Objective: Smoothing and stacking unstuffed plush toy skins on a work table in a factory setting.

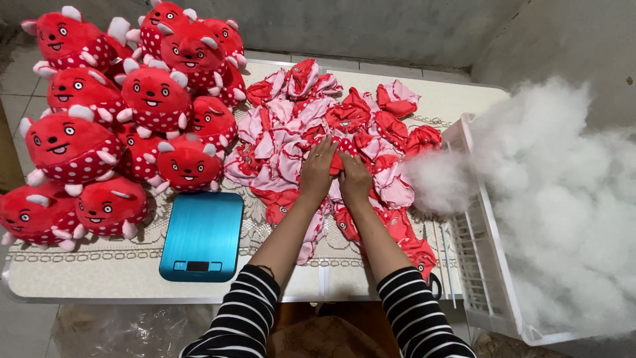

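Both hands, left hand (318, 169), right hand (354, 179), gripping one red unstuffed toy skin (336, 162), stuffed red toys (119, 126), blue scale (202, 235), white stuffing (556, 199)

One screen only — the small dark rectangular display (197, 266) on the near edge of the blue kitchen scale (202, 233). It's a narrow horizontal strip, black against the teal-blue brushed top, centred along the scale's front edge. Scale sits flat on the table (99, 272), just in front of the stuffed red toys. Display looks blank — too small to tell more. No packages, labels or signs visible elsewhere.
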